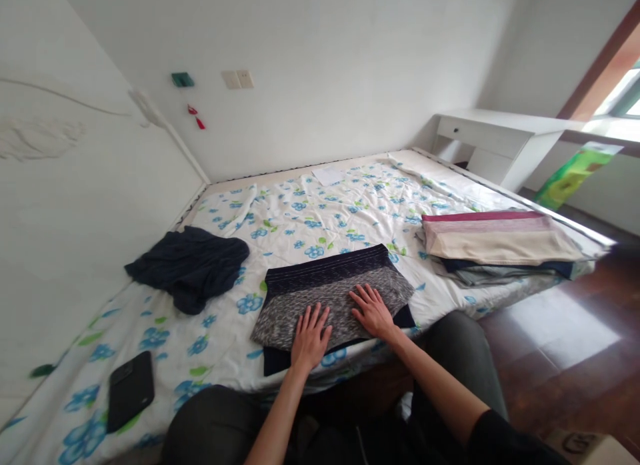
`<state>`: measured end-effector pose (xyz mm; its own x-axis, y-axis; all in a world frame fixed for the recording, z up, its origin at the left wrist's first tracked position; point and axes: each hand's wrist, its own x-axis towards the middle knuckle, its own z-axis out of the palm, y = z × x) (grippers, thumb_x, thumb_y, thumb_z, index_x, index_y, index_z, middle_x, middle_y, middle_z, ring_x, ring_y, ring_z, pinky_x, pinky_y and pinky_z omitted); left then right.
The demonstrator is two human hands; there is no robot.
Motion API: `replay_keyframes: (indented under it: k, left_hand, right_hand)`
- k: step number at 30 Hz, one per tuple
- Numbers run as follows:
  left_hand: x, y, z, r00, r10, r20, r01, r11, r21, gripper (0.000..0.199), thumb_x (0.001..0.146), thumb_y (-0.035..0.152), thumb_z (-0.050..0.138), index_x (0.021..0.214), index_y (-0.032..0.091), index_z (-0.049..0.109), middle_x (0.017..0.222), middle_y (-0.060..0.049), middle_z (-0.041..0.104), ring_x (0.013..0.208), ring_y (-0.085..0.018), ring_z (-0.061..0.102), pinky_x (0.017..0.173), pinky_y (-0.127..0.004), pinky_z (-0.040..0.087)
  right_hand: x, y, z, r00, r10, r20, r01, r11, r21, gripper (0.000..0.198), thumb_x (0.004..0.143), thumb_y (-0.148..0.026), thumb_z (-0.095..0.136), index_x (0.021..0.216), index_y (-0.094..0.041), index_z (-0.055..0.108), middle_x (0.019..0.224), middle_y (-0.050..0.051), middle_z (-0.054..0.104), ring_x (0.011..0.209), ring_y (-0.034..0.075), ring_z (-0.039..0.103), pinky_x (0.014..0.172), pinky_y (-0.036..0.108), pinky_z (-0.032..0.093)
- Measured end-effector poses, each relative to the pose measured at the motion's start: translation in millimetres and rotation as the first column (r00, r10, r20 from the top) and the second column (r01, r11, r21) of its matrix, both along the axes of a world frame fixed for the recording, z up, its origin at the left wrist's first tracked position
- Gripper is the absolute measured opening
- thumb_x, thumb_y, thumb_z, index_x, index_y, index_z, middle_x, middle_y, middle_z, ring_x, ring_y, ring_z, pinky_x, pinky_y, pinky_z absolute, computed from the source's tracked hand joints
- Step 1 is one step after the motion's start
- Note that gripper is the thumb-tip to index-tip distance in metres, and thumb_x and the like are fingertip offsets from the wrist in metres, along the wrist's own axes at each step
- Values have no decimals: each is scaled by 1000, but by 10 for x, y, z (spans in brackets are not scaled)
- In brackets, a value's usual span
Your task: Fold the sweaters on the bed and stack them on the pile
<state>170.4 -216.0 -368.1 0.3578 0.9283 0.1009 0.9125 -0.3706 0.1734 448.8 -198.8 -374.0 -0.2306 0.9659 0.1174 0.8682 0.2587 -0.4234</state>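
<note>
A folded knit garment (325, 295), speckled grey with a dark navy band along its far edge, lies at the front of the bed. Flat on its near left part rests my left hand (310, 337), fingers stretched out. My right hand (371, 310) presses on the right side of the same cloth, its fingers spread. Dark navy fabric shows under the near edge. To the left is a crumpled navy garment (193, 265). On the right sits a stack of folded clothes (500, 241), with a cream, pink and maroon piece on top.
A black phone (131, 390) lies on the flowered bed sheet (280, 231) at the left front. Near the wall is a sheet of white paper (329, 177). A white desk (495, 141) stands beyond the bed's right side. Wooden floor (560, 358) shows at the right.
</note>
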Motion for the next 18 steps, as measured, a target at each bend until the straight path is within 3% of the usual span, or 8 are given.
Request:
replay_keyframes:
  k: [6, 11, 14, 16, 18]
  left_hand:
    - [-749, 48, -3, 998, -1, -57, 2, 1000, 24, 63, 117, 53, 41, 179, 37, 44, 189, -2, 36, 176, -32, 29, 140, -56, 29]
    - [-910, 34, 37, 997, -33, -67, 33, 999, -9, 63, 116, 53, 43, 177, 36, 47, 189, -3, 36, 176, -33, 30, 140, -56, 29]
    - [-922, -19, 114, 999, 38, -13, -39, 999, -22, 61, 114, 49, 48, 174, 36, 54, 187, -4, 40, 175, -36, 29, 140, -59, 28]
    - [-936, -60, 182, 987, 143, 74, -142, 990, -10, 60, 110, 46, 56, 169, 34, 61, 186, -6, 42, 176, -40, 27, 141, -62, 26]
    - [-980, -98, 252, 924, 307, 226, -319, 948, 16, 60, 105, 42, 64, 163, 28, 67, 184, -12, 45, 174, -42, 31, 140, -61, 28]
  right_hand:
    - [791, -31, -158, 992, -109, 67, 109, 994, 3, 66, 116, -51, 52, 179, -33, 47, 190, 4, 29, 177, 38, 22, 142, 60, 22]
    - [1148, -25, -309, 978, -209, -16, 209, 978, -3, 69, 113, -54, 53, 177, -28, 51, 189, 7, 32, 177, 39, 22, 139, 60, 28]
    - [1202, -38, -355, 950, -272, -155, 276, 961, 2, 71, 107, -56, 61, 172, -28, 57, 189, 7, 32, 178, 41, 15, 140, 63, 27]
    - [1239, -43, -350, 873, -393, -290, 398, 916, -42, 78, 98, -56, 71, 168, -23, 60, 188, 11, 34, 177, 44, 16, 140, 64, 26]
    - [1317, -54, -332, 694, -552, -462, 544, 823, -166, 87, 88, -56, 80, 164, -18, 61, 182, 18, 43, 173, 45, 29, 140, 63, 29]
